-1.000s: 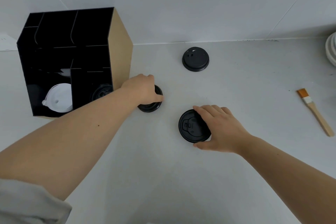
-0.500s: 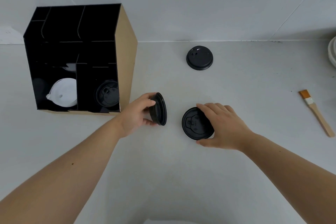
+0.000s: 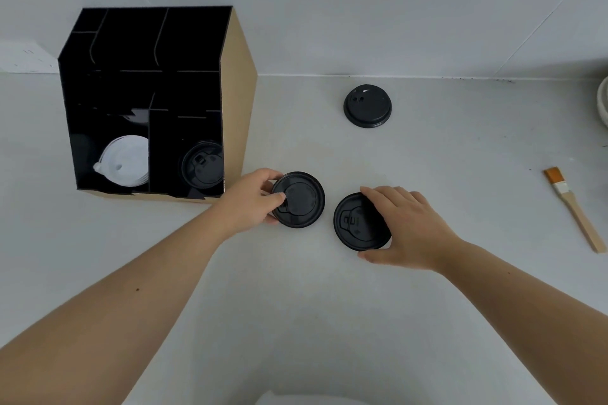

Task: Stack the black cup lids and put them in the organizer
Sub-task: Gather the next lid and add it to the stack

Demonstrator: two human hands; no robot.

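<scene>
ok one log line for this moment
left hand: holds lid | right hand: on second lid | third lid: loose | organizer: one black lid inside

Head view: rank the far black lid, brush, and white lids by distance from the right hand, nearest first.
From the right hand:
1. far black lid, ahead near the wall
2. brush, off to the right
3. white lids, far left, in the organizer

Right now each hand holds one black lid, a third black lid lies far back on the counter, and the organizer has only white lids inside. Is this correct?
Not quite. In the head view the organizer holds white lids in one compartment and a black lid in the compartment to their right. The rest is right.
</scene>
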